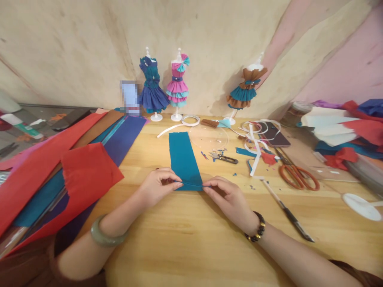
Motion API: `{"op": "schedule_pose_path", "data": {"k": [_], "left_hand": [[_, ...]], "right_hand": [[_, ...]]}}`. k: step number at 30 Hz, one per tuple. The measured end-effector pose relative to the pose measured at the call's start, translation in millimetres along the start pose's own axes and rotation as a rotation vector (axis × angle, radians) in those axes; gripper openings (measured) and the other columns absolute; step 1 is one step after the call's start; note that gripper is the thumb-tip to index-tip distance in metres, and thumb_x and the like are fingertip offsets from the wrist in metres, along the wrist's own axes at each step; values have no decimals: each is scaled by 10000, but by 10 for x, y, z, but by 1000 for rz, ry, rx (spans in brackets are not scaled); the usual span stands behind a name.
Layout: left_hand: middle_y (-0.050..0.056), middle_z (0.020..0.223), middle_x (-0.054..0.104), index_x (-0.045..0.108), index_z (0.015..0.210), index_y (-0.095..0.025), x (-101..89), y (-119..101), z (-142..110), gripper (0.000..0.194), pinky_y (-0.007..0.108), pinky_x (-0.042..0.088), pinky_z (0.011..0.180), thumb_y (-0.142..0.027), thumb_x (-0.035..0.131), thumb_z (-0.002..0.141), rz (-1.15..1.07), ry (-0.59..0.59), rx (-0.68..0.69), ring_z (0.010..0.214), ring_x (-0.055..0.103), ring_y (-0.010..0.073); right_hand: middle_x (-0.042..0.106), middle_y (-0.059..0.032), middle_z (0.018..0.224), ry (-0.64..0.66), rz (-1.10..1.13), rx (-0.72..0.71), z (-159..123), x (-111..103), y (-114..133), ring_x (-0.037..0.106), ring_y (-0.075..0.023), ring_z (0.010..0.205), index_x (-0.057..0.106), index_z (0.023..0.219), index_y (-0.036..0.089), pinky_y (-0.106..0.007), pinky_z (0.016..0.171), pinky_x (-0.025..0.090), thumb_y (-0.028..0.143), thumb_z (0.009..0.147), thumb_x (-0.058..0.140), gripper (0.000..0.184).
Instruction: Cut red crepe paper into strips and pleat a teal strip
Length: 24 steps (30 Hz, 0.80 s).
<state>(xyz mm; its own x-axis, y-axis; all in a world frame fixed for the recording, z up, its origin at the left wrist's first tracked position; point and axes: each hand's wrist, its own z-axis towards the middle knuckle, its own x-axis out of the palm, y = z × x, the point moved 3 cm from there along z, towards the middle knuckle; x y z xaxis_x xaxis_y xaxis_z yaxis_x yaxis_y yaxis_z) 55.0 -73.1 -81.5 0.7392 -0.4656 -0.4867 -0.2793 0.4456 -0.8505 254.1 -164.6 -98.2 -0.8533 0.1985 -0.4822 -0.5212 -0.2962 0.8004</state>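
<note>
A strip of teal crepe paper [184,155] lies lengthwise on the table, its near end between my two hands. My left hand [160,184] pinches the left end of a thin folded edge or narrow strip at the near side, thumb against forefinger. At the right end of that same edge, my right hand [226,195] pinches between thumb and fingertips. The edge is stretched straight between both pinches. Whether this narrow piece is joined to the wide strip I cannot tell.
Left lie stacked crepe sheets, a red one [89,167] on top. Three dress forms, one in brown and teal [245,89], stand along the wall. Right are thread snips [224,158], orange-handled scissors [299,176], a pen [290,213], white tape [255,155] and paper scraps.
</note>
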Motion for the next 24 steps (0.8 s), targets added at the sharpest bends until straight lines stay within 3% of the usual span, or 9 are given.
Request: {"op": "schedule_pose_path", "data": {"k": [24], "left_hand": [[29,730,690,748,720,-190,-6,-4,-9,65,239,499,645,-219,697,749,31,39,21,678,630,134]], "right_hand": [[696,-49,824,-35,-33,-132,-14,-48,57,651,-153,783,697,878,205,-273,704,540,172,875,608,95]]}}
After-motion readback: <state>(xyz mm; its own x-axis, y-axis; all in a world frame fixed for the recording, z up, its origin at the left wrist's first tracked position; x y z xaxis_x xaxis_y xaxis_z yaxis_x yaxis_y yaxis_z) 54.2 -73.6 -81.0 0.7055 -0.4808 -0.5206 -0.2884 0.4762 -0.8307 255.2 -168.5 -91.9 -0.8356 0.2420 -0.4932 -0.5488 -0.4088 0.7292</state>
